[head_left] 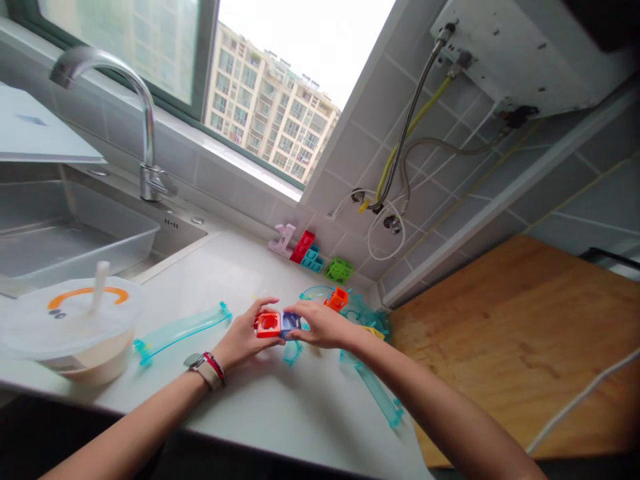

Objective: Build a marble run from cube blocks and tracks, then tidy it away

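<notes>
Above the white countertop, my left hand [246, 335] grips a red-orange hollow plastic block [269, 325] with a round opening. My right hand [320, 323] has its fingers closed round a blue-purple hollow block [291, 324]. The two blocks meet side by side; whether they are locked together I cannot tell. Just below them lies a small teal plastic piece [293, 352]. An orange block [337, 299] rests behind my right hand, among a heap of clear teal track pieces [367, 317]. Left of my left hand lies a curved teal track piece [183, 331].
Along the back wall stand a pink piece [283, 240], red blocks [303, 247], blue blocks [312, 259] and a green block [339, 269]. A lidded tub [90, 333] and the sink [180, 243] are to the left. A wooden board [500, 347] lies right; another teal track [379, 393] is near it.
</notes>
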The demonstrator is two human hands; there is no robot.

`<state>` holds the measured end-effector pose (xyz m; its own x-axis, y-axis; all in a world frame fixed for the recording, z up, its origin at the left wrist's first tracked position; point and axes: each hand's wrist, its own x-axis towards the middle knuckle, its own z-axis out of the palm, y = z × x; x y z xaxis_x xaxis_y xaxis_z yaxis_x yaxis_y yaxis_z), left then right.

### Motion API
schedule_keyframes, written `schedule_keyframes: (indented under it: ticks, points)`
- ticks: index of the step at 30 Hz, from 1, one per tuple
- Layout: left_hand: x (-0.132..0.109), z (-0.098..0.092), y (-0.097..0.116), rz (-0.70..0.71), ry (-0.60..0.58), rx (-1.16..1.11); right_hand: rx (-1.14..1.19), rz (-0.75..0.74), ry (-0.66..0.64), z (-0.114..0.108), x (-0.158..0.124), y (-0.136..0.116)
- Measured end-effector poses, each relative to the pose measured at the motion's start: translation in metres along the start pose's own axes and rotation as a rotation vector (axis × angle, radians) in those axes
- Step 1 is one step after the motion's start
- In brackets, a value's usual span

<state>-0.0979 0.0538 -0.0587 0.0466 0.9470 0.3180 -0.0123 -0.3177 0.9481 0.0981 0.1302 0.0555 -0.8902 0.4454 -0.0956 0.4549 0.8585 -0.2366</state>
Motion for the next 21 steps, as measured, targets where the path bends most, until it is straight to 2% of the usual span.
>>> schedule_keyframes:
  ticks: [3,6,10,13,17,21]
  points:
    - [0.000,-0.001,0.000,-0.009,0.013,0.098,-0.017,-0.005,-0.004,-0.007,-0.004,0.009]
    - [0.002,-0.004,-0.003,-0.028,0.092,0.187,0.013,0.021,0.049,-0.026,-0.009,0.029]
    - [0.003,-0.005,-0.006,0.005,0.110,0.344,0.268,0.220,0.244,-0.060,-0.012,0.077]
    - [0.003,-0.003,-0.006,0.038,0.114,0.440,0.423,0.346,0.343,-0.076,-0.014,0.116]
    - [0.003,-0.001,-0.006,0.053,0.091,0.500,0.606,0.422,0.377,-0.077,-0.018,0.151]
    - [0.003,0.000,-0.007,0.041,0.058,0.530,0.546,0.531,0.388,-0.071,-0.025,0.171]
